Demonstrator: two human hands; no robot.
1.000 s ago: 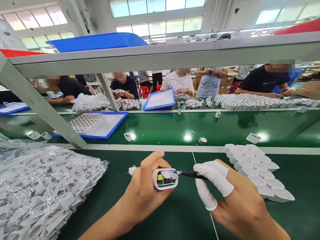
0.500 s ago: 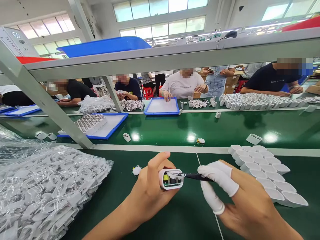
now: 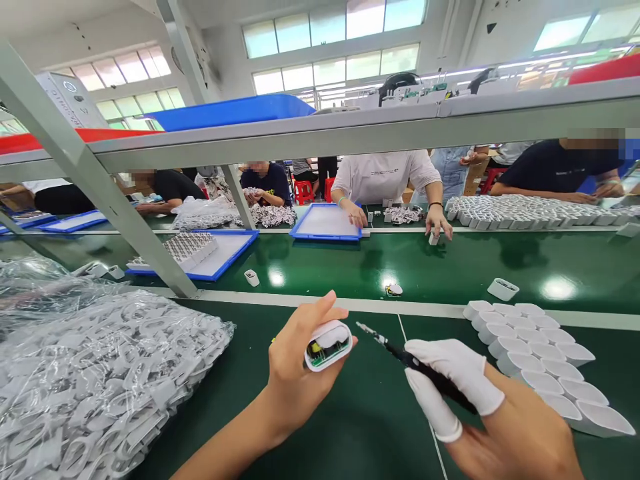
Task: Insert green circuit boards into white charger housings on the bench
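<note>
Over the table (image 3: 370, 413), the left hand (image 3: 293, 373) is holding the white housing (image 3: 332, 363) in curled fingers (image 3: 303, 327); the right hand (image 3: 510, 407) is pinching the black tool (image 3: 397, 351) just beside it. Bracing the housing steadily should be helping the tool's aim.

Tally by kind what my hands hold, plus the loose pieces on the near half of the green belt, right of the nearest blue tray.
White casings: 3 (one in the left hand, two on the belt)
Black-handled tool: 1 (right hand)
Loose circuit board: 1 (belt)
Total: 5
</note>
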